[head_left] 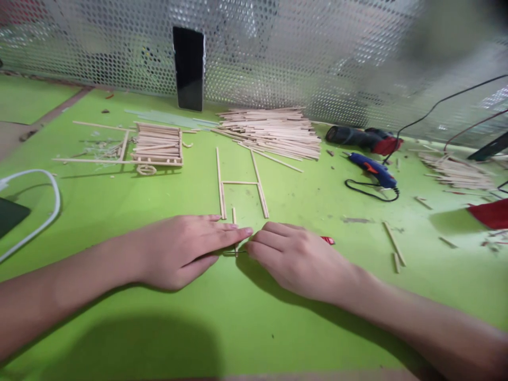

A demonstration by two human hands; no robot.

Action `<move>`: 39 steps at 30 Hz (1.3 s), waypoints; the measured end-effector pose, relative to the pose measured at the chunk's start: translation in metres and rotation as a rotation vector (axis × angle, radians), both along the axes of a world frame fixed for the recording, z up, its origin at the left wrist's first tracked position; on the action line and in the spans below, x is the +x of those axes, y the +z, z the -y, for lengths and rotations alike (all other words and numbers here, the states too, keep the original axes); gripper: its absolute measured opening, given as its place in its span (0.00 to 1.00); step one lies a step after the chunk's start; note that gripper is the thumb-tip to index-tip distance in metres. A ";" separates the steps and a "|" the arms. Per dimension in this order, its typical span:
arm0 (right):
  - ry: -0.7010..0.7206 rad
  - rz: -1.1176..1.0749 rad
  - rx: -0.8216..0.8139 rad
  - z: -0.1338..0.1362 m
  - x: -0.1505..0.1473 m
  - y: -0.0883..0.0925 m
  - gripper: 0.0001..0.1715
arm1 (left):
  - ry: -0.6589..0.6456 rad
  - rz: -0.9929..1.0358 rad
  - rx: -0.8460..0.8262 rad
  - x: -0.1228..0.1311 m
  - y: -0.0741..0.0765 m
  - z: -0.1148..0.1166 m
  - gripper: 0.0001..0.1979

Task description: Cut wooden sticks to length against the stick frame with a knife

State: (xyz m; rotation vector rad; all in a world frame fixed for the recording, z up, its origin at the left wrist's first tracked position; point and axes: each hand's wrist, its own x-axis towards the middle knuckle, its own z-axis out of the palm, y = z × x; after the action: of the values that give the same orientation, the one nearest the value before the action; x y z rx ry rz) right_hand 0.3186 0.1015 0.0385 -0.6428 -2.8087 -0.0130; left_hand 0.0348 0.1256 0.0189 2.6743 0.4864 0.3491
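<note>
My left hand lies on the green table with its fingers stretched flat, pressing down on a short thin wooden stick. My right hand is curled in a fist right beside it, gripping a cutter with a red handle whose end pokes out behind the hand. A thin dark blade edge meets the stick below my left fingertips. Just beyond my hands lies an H-shaped frame of wooden sticks.
A big pile of sticks sits at the back, and a partly built stick panel at left. A blue glue gun, a black-and-red tool, a standing phone and a white cable are around.
</note>
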 end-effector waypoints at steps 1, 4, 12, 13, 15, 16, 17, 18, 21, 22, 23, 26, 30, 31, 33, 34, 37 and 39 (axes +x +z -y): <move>0.002 -0.003 -0.004 0.000 0.000 0.000 0.13 | -0.005 -0.001 -0.003 0.001 0.000 0.000 0.28; 0.009 -0.012 -0.015 0.000 0.000 0.000 0.13 | -0.012 0.000 -0.001 0.002 0.001 -0.001 0.27; -0.027 0.011 -0.004 0.005 0.000 0.001 0.16 | 0.007 0.020 0.034 0.002 0.000 0.002 0.26; -0.029 0.007 -0.005 0.005 0.000 0.000 0.16 | 0.007 0.022 0.038 0.002 0.000 0.002 0.26; -0.034 -0.006 -0.009 0.005 0.000 0.000 0.15 | -0.008 0.029 0.035 0.002 0.000 0.002 0.25; -0.036 -0.014 -0.012 0.005 0.000 0.000 0.15 | -0.023 0.034 0.029 0.002 0.000 0.002 0.25; -0.038 -0.019 -0.017 0.004 0.000 0.000 0.15 | -0.041 0.039 0.020 0.001 0.000 0.001 0.25; -0.038 -0.023 -0.024 0.004 0.000 0.000 0.15 | -0.056 0.044 0.011 0.001 0.000 0.001 0.25; -0.032 -0.028 -0.053 0.004 0.001 0.000 0.14 | -0.049 0.049 -0.010 0.000 0.001 0.001 0.27; -0.031 -0.031 -0.057 0.004 0.001 0.000 0.14 | -0.034 0.053 -0.016 0.000 0.001 0.001 0.27; -0.028 -0.036 -0.057 0.004 0.001 -0.001 0.13 | -0.025 0.059 -0.018 -0.001 0.001 0.002 0.28; -0.012 -0.044 -0.058 0.003 0.001 -0.001 0.15 | -0.053 0.081 0.001 -0.001 0.001 0.002 0.30; -0.011 -0.045 -0.088 0.003 0.000 0.000 0.16 | -0.108 0.120 0.058 -0.002 0.001 0.004 0.30; -0.017 -0.041 -0.095 0.003 0.000 0.001 0.15 | -0.105 0.131 0.069 -0.003 0.000 0.004 0.29; -0.031 -0.030 -0.108 0.003 -0.001 0.003 0.15 | -0.095 0.145 0.079 -0.003 0.000 0.005 0.27; -0.039 -0.027 -0.115 0.003 -0.001 0.003 0.15 | -0.090 0.148 0.079 -0.003 0.000 0.005 0.26; -0.049 -0.039 -0.126 0.003 0.000 0.004 0.15 | -0.095 0.132 0.063 -0.002 0.001 0.004 0.26; -0.052 -0.048 -0.125 0.003 0.000 0.004 0.15 | -0.107 0.108 0.053 -0.002 0.003 0.002 0.27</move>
State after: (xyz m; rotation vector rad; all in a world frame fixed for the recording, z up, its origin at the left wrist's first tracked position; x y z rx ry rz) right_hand 0.3185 0.0986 0.0429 -0.7344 -2.7627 0.1678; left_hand 0.0332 0.1232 0.0222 2.7016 0.3038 0.4783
